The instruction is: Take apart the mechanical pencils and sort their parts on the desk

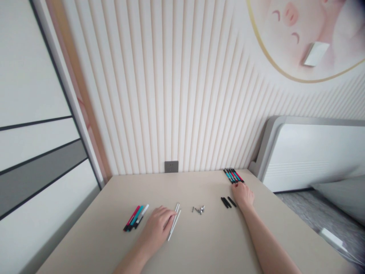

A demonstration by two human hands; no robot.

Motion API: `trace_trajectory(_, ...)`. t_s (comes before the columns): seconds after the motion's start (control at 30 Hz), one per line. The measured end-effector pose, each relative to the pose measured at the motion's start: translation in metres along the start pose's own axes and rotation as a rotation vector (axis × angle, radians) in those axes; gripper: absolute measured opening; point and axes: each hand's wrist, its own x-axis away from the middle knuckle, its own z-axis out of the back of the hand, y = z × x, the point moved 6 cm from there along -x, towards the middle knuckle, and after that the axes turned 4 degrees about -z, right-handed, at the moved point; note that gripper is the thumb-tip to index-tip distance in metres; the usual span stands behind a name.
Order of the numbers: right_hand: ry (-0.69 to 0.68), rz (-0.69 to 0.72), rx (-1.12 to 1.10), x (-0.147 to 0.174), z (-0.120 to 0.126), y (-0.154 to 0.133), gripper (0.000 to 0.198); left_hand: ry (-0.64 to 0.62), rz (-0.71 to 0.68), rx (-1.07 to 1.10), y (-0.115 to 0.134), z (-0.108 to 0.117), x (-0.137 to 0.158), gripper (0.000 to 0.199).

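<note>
My left hand (160,224) rests low over the table, fingers curled, with the fingertips touching thin white sticks that look like pen refills (174,225). Whether one is pinched between them, I cannot tell. Left of that hand lie red, teal and white pen barrels (136,217) with black ends. My right hand (244,194) is closed at the near ends of a row of pens (233,175) in black, teal, red and white; its fingertips are hidden. Just left of its wrist lie black pen caps (228,202). Small silvery metal parts (200,209) sit between both hands.
The beige table (194,251) meets a ribbed white wall (159,95) with a dark socket (171,166). At the right stands a bed with a pale headboard (316,156). A white cabinet (37,198) flanks the left side.
</note>
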Motion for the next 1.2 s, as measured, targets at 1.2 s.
trace_trajectory(1.2,-0.031,-0.050,-0.025,-0.0004,-0.0034,0.0052,0.034,-0.002,0.009,-0.006,0.0031,0.0025,-0.0013,0.019)
